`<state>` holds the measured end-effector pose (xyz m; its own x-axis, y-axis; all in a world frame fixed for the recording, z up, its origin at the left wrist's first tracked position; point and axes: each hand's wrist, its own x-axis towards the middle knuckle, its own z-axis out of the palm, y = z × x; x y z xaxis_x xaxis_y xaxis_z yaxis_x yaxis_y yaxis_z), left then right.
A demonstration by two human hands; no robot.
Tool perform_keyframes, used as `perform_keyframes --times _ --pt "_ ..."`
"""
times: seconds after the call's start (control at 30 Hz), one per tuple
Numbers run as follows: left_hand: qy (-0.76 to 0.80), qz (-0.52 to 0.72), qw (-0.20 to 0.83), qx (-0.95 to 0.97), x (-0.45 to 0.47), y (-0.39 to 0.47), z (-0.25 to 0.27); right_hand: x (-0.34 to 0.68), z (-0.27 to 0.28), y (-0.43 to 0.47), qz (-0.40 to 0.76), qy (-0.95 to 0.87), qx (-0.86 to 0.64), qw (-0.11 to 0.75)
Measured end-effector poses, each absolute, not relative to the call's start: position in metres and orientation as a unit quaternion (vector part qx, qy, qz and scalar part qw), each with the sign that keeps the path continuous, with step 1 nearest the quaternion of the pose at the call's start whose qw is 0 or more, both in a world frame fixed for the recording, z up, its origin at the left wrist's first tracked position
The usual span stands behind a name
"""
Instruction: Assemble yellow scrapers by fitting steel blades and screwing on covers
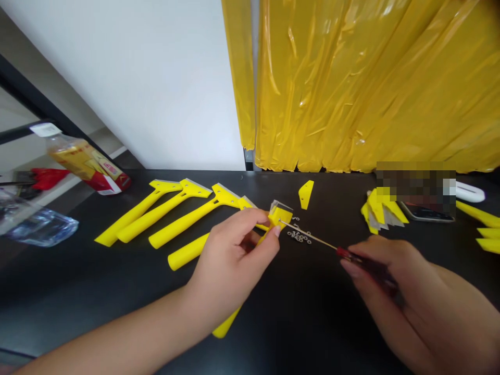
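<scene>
My left hand (238, 245) is closed around the head of a yellow scraper (280, 213), whose handle sticks out below my wrist. A metal blade edge shows at the top of that head. In my right hand (414, 291) is a screwdriver (312, 237) with a dark red handle, its tip touching the scraper's head near a hole. Several yellow scrapers (175, 223) lie side by side to the left of my left hand. Small metal nuts or washers (299, 237) lie scattered just behind the screwdriver shaft. A loose yellow cover plate (306, 195) rests farther back.
At the right is a pile of yellow plates with blades (380, 211), beside a phone (425, 211) and a white object (471, 192). More yellow handles (488, 234) lie at the right edge. A drink bottle (88, 161) and a clear plastic container (42, 224) are at the left.
</scene>
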<state>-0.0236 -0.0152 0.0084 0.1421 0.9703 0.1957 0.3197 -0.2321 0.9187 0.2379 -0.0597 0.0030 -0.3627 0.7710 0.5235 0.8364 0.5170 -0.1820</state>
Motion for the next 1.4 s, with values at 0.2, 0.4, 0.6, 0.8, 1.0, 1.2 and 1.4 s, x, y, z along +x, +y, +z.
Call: perform_keyframes --times 0.2,0.4,0.6,0.8,1.0,1.2,1.4 --pt "0.493 0.435 0.393 0.643 -0.022 -0.015 0.011 0.234 0.006 -0.057 -0.106 -0.814 -0.492 0.291" --pt "0.49 0.439 0.408 0.633 -0.023 -0.015 0.007 0.232 0.006 -0.057 -0.12 -0.82 -0.477 0.294" --pt "0.485 0.437 0.414 0.635 -0.022 -0.016 0.007 0.232 0.008 -0.057 -0.12 -0.829 -0.466 0.285" --pt "0.492 0.427 0.428 0.626 -0.021 -0.017 0.007 0.229 0.006 -0.055 -0.117 -0.838 -0.464 0.262" --pt "0.485 0.434 0.427 0.628 -0.02 -0.016 0.007 0.229 0.005 -0.053 -0.094 -0.845 -0.461 0.256" --pt "0.469 0.434 0.41 0.651 -0.021 -0.018 -0.002 0.234 0.006 -0.051 -0.117 -0.834 -0.471 0.263" --pt "0.463 0.439 0.376 0.672 -0.022 -0.023 -0.013 0.239 0.01 -0.053 -0.022 -0.834 -0.471 0.287"
